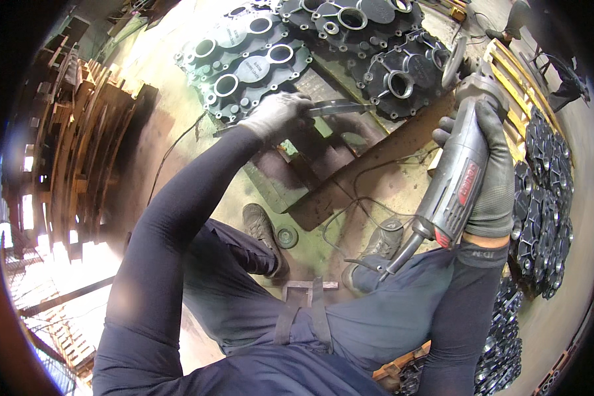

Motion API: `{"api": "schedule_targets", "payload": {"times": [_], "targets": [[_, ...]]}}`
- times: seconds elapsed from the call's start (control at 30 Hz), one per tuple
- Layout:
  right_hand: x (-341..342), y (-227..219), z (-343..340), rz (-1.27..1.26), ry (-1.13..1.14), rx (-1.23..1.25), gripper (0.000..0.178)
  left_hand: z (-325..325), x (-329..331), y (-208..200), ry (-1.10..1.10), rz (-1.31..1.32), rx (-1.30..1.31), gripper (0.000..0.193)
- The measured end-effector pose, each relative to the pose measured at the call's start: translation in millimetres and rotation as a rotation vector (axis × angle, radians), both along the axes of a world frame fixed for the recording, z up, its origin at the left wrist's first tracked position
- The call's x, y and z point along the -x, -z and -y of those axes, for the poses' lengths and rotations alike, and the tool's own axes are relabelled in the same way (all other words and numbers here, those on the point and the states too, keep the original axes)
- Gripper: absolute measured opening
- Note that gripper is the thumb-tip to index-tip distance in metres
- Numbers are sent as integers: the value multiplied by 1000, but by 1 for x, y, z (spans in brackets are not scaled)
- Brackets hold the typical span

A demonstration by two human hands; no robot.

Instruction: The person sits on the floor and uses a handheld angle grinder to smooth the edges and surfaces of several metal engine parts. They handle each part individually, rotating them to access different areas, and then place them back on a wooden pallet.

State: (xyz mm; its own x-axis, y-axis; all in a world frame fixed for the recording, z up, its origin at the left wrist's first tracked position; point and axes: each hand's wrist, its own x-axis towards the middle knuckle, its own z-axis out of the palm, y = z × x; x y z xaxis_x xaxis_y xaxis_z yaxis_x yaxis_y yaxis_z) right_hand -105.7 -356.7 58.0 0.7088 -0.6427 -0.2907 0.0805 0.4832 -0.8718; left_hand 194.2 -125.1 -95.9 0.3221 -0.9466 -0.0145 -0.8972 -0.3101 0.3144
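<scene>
My right hand (498,171), in a dark grey glove, is closed round the body of a grey and black angle grinder (457,168). The tool's head points up and away, and its cord end hangs toward my lap. A side handle (453,65) stands by the head; the disc is not clearly visible. In a light grey glove, my left hand (278,112) is closed on a dark flat strip (342,107) that sticks out on both sides. Beside that hand lies a black metal casting (254,74) with round bores. Another casting (406,76) sits nearer the grinder.
More castings (353,18) stand behind on a metal worktable (330,152). The black cord (356,181) loops over the floor by my shoes. Stacked wooden pallets (86,138) are at left; castings (541,204) are piled at right. Another person's legs (561,79) show at the far right.
</scene>
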Motion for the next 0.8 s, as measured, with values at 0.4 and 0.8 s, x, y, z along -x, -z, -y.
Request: {"api": "schedule_targets", "payload": {"times": [0.4, 0.8], "targets": [[-1, 1, -3, -33, -16, 39, 68, -1, 38, 9, -26, 366, -150, 22], [-17, 2, -9, -93, 1, 63, 60, -26, 18, -57, 17, 287, -205, 26]]}}
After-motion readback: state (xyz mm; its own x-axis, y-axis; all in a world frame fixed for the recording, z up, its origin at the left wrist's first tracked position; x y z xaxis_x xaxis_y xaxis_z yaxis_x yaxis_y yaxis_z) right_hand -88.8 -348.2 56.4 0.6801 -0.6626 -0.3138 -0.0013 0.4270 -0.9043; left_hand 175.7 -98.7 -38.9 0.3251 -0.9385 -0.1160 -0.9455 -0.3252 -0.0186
